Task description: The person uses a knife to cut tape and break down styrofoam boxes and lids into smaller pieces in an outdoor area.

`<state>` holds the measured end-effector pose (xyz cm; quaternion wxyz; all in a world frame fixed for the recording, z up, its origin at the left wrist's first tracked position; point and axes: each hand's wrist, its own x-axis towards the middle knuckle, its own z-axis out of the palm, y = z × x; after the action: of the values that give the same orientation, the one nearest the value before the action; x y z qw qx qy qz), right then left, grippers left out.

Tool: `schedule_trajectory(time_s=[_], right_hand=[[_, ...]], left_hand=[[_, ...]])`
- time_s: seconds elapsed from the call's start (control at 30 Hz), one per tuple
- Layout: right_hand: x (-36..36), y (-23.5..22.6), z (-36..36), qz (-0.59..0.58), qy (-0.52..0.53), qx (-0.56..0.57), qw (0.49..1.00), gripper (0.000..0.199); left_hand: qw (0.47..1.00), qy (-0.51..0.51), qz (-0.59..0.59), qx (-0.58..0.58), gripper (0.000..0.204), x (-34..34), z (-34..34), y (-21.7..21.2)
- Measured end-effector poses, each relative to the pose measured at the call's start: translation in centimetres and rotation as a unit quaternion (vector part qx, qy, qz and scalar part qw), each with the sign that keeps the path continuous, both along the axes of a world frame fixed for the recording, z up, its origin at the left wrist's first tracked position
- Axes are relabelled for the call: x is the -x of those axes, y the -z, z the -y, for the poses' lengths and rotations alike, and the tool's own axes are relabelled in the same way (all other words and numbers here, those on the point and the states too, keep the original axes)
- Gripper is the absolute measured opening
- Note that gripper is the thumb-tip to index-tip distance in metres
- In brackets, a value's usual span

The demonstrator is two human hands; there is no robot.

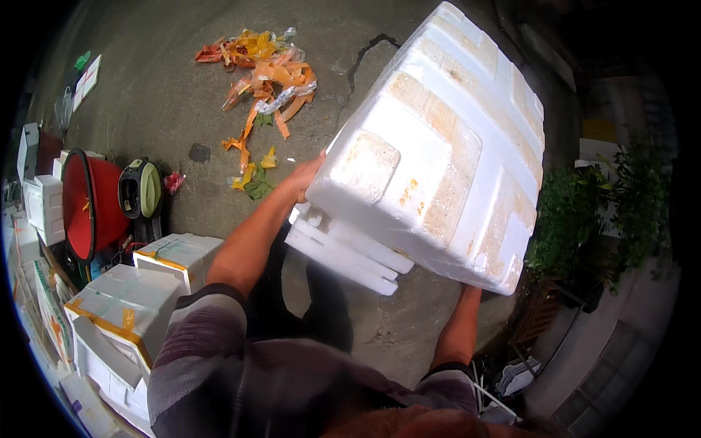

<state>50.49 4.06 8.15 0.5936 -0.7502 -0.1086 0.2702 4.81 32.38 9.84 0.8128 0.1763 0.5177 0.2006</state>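
I hold a large white foam box (438,146) up in front of me, tilted, its stained bottom facing me. A white foam lid (347,252) is pressed against its lower left side. My left hand (305,177) grips the box's left edge by the lid. My right forearm reaches under the box's lower right corner; my right hand is hidden behind the box there.
A heap of orange and yellow torn tape (266,80) lies on the concrete ground ahead. At the left stand stacked white foam boxes (131,306), a red tub (91,204) and a green and black device (141,190). Potted green plants (599,212) stand at the right.
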Motion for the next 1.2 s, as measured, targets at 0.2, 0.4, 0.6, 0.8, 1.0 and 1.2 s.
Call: schedule_trajectory(time_s=[0.2, 0.4, 0.6, 0.8, 1.0, 1.2], right_hand=[[-7.6, -16.4, -6.3, 0.129, -0.145, 0.107, 0.975, 0.043], [-4.5, -25.8, -21.1, 0.255, -0.246, 0.186, 0.916, 0.042], [-3.2, -24.0, -38.1, 0.325, -0.339, 0.238, 0.850, 0.044], [-4.5, -21.0, -46.5, 0.338, -0.368, 0.222, 0.838, 0.044], [-7.4, -18.1, -47.4, 0.230, -0.357, 0.262, 0.867, 0.036], [-6.6, -18.8, -47.0, 0.232, -0.337, 0.266, 0.873, 0.034]], left_hand=[[0.998, 0.058, -0.013, -0.034, 0.061, -0.7, 0.6, -2.9], [0.996, 0.067, 0.063, -0.006, 0.060, -1.6, 1.6, -1.5], [0.993, 0.054, 0.051, -0.088, 0.053, -1.4, 5.5, 3.3], [0.991, 0.100, 0.016, -0.087, 0.048, -0.8, 7.7, 3.9], [0.983, 0.138, 0.121, -0.024, 0.054, 0.4, 5.4, 2.5], [0.979, 0.061, 0.169, -0.093, 0.056, -4.0, -3.1, 4.0]])
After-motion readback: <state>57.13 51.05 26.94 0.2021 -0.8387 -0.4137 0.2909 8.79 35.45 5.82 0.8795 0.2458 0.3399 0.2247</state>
